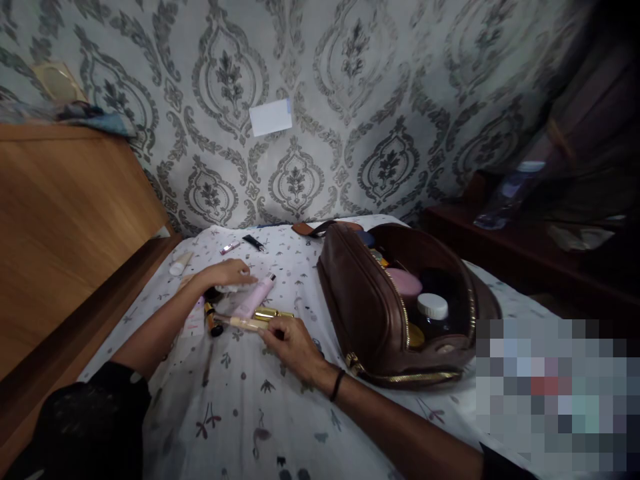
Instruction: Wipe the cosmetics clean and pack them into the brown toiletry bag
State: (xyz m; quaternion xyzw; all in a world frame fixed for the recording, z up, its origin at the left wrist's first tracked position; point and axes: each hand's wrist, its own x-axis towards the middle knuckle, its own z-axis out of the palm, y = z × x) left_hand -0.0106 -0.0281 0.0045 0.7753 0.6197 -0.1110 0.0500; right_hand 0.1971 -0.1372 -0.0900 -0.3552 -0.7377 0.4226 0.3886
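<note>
My right hand (295,343) pinches a slim beige cosmetic tube (247,324) between thumb and fingers, just above the bed sheet. Right behind it lies a gold tube (266,313). My left hand (229,273) reaches over the loose cosmetics with its fingers partly spread; something white (231,289) is under it, too covered to name. Beside that hand lies a pink tube with a dark cap (257,297). A black-and-gold bottle (214,321) is below it. The brown cosmetic bag (355,300) stands unzipped to the right, with a white-capped jar (433,307) and a pink round item (404,283) inside.
Farther back on the patterned sheet (270,400) lie a black tube (254,243), a small pink item (230,248) and a beige tube (180,264). A wooden cabinet (75,200) borders the left. At right, a clear bottle (510,193) stands on a dark surface.
</note>
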